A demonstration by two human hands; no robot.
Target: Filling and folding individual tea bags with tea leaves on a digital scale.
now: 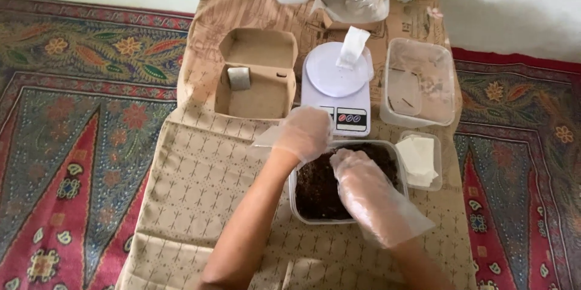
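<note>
Head view: both gloved hands are down at the tub [302, 205] of dark crumbly mix [318, 190], near centre on the beige cloth [200, 175]. The left hand [305, 133] curls over the tub's far-left rim, fingers bent; whether it pinches any mix I cannot tell. The right hand [357, 184] lies on the mix, fingers loosely curved and pressing in, nothing clearly gripped. Just beyond sits the scale [336, 84] with a small white sachet [353, 48] on its plate. A cardboard box [257, 78] stands left, a clear empty tub [420, 81] right. My read: brace the rim, scoop shallow, keep crumbs inside the tub
</note>
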